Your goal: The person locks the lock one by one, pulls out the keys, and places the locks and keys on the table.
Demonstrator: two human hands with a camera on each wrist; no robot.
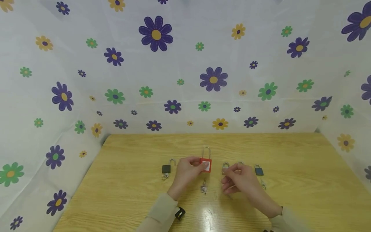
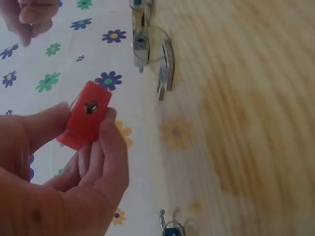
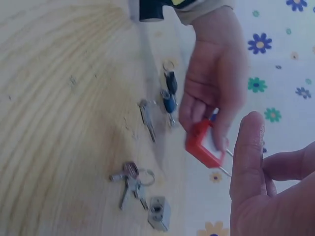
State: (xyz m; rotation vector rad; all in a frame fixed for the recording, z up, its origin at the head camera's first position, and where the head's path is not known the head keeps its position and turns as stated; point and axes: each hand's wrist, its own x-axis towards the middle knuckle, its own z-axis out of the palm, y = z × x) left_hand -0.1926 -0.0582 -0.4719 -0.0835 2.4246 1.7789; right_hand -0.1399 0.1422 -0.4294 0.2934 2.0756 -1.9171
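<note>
My left hand (image 1: 187,170) pinches a red padlock (image 1: 207,169) with a white label between thumb and fingers. The padlock's long metal shackle (image 1: 206,152) points away, and its keyhole (image 2: 91,107) shows in the left wrist view. A bunch of keys (image 1: 204,187) lies on the table below it. To the right, my right hand (image 1: 242,182) hovers with fingers loosely bent and nothing visible between them. Its fingertips overlap a small silver padlock (image 1: 225,165) in the head view. Behind this hand another padlock's shackle (image 1: 241,163) peeks out, its body hidden.
On the left lies a dark padlock (image 1: 166,169) with its shackle swung open and keys (image 1: 165,176) beside it. A blue padlock (image 1: 259,170) sits at the right, with keys (image 1: 263,184) below. Flowered cloth (image 1: 185,64) encloses the wooden table (image 1: 130,193) at the back and sides.
</note>
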